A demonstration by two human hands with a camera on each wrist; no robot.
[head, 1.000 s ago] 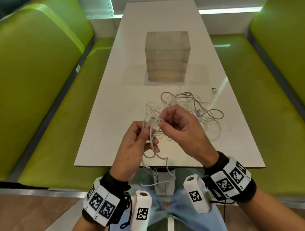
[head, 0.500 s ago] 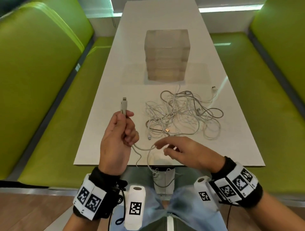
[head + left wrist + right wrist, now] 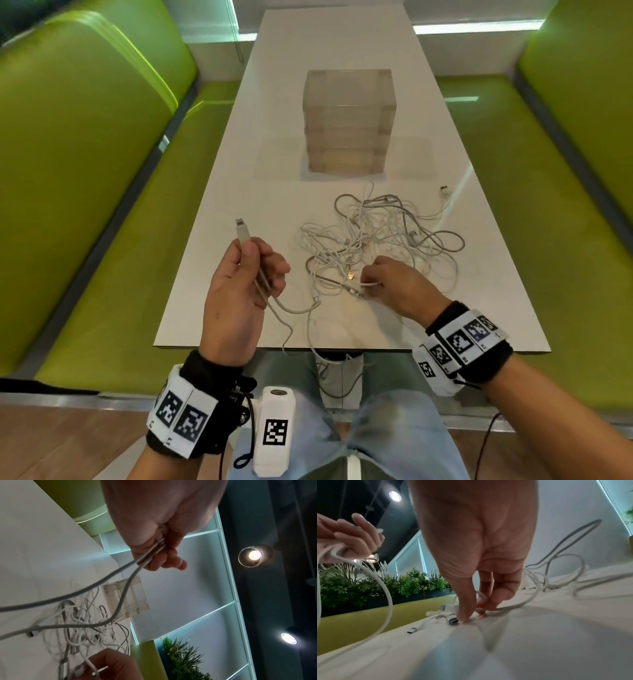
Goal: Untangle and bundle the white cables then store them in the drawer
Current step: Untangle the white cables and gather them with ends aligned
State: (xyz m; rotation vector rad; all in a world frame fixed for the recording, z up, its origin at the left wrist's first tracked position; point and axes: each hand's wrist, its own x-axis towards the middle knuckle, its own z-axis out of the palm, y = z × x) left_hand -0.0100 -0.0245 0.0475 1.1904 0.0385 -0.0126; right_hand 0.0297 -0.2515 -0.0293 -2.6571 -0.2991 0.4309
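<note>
So we've got a messy pile of white cables [image 3: 383, 240] sitting on the white bench [image 3: 239, 192], toward the near right part of it. They're thin, mostly white with a couple of greyer strands looping through, and small metal plugs poke out here and there. One plug end [image 3: 444, 189] lies off on its own at the far right of the pile.

Our left hand [image 3: 239, 287] is raised above the near left of the bench with its fingers curled round one cable [image 3: 291, 310]. Its plug [image 3: 241, 230] sticks up past the thumb, and two strands run down out of the fist. From there the cable sags across the bench edge and hangs down toward our lap.

Our right hand [image 3: 397, 287] is down at the near edge of the pile, fingertips on the bench, pinching a thin white strand [image 3: 368, 283] between thumb and fingers. The right wrist view shows a round-ended plug [image 3: 453, 620] right beside the thumb tip and a flat plug [image 3: 411, 630] lying a bit further out.

The clear plastic drawer unit [image 3: 349, 120] stands further back on the middle of the bench, well apart from the cables, with all its drawers pushed in. Green seats [image 3: 85, 154] run along both sides.
</note>
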